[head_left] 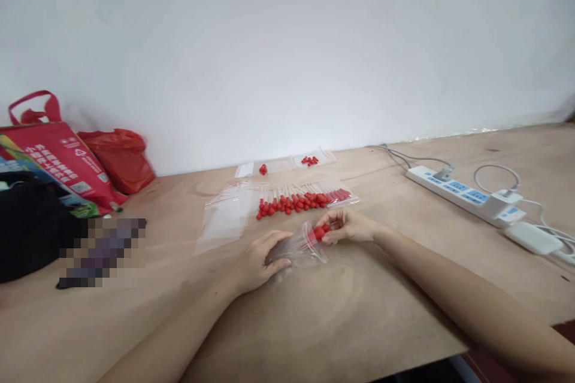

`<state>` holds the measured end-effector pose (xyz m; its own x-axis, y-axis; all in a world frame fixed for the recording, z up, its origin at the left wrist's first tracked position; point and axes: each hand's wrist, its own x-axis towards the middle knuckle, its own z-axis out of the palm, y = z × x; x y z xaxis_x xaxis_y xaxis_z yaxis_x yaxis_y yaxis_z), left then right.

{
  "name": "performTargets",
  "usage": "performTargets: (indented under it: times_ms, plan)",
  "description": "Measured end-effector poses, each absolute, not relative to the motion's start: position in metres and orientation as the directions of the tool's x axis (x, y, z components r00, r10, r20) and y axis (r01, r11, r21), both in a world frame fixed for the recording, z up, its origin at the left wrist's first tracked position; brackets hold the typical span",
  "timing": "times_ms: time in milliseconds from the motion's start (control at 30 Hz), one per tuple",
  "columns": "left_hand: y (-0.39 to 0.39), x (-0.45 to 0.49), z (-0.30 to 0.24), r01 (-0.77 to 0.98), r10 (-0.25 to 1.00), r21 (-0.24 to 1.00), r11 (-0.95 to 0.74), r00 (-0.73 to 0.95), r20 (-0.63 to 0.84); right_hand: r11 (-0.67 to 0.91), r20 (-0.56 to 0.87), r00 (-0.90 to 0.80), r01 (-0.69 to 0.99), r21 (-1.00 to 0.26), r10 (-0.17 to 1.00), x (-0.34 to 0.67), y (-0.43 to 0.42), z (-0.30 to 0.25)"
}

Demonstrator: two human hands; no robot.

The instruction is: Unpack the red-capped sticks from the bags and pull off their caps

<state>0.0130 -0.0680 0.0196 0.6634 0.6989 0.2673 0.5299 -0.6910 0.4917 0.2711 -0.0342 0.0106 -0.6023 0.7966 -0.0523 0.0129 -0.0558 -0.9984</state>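
Note:
My left hand (265,260) grips a clear zip-lock bag (299,248) around its body, with the bag's mouth spread toward the right. Between the fingers of my right hand (344,226) are red-headed sticks (320,232), their red heads at the bag's mouth; how many I cannot tell. Just beyond my hands lies a row of red-headed sticks (291,202) with pale shafts pointing toward the wall. At that row's right end, a clear bag (344,196) has more red pieces in it. Flat clear zip-lock bags (224,215) lie left of the row.
Near the wall (287,60) lie two clear bags with small red pieces (309,160). A white power strip (462,191) with plugs and cables is on the right. A red shopping bag (67,161), a red plastic bag (121,158) and a black item (33,227) stand left.

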Motion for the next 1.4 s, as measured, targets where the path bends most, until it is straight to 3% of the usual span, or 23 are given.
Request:
performTargets:
  times_ms: [333, 567, 733, 833, 933, 1000, 1067, 1167, 1267, 1400]
  plan:
    - [-0.068, 0.007, 0.023, 0.545, 0.677, 0.482, -0.686, 0.721, 0.148, -0.237, -0.192, -0.524, -0.019, -0.971, 0.83, 0.295, -0.028, 0.018]
    - [-0.067, 0.006, 0.022, 0.553, 0.674, 0.485, -0.677, 0.73, 0.109, -0.075, -0.077, -0.475, 0.024, -0.997, 0.877, 0.28, -0.03, 0.016]
    - [-0.067, 0.005, 0.023, 0.572, 0.688, 0.488, -0.659, 0.72, 0.086, -0.099, -0.094, -0.39, 0.007, -0.995, 0.916, 0.319, -0.017, 0.029]
    - [-0.068, 0.005, 0.023, 0.587, 0.701, 0.486, -0.648, 0.709, 0.079, -0.073, -0.045, -0.219, -0.124, -0.99, 0.975, 0.335, -0.006, 0.036]
    - [-0.067, 0.005, 0.023, 0.584, 0.699, 0.484, -0.652, 0.711, 0.083, 0.131, 0.136, -0.023, -0.154, -0.979, 0.99, 0.322, 0.005, 0.037]
    - [-0.067, 0.005, 0.021, 0.577, 0.694, 0.481, -0.66, 0.714, 0.096, 0.29, 0.287, 0.066, -0.033, -0.957, 0.956, 0.301, 0.011, 0.036]
    - [-0.067, 0.004, 0.02, 0.572, 0.693, 0.48, -0.665, 0.713, 0.11, 0.443, 0.469, 0.124, 0.193, -0.876, 0.874, 0.278, 0.018, 0.032]
    - [-0.068, 0.004, 0.02, 0.574, 0.694, 0.48, -0.663, 0.712, 0.108, 0.606, 0.688, -0.04, 0.513, -0.608, 0.725, 0.253, 0.027, 0.024]
    - [-0.069, 0.005, 0.021, 0.585, 0.701, 0.48, -0.654, 0.707, 0.092, 0.617, 0.716, -0.176, 0.667, -0.418, 0.676, 0.243, 0.034, 0.014]
    - [-0.07, 0.005, 0.023, 0.591, 0.704, 0.48, -0.648, 0.706, 0.081, 0.566, 0.664, -0.226, 0.745, -0.353, 0.712, 0.244, 0.035, 0.007]
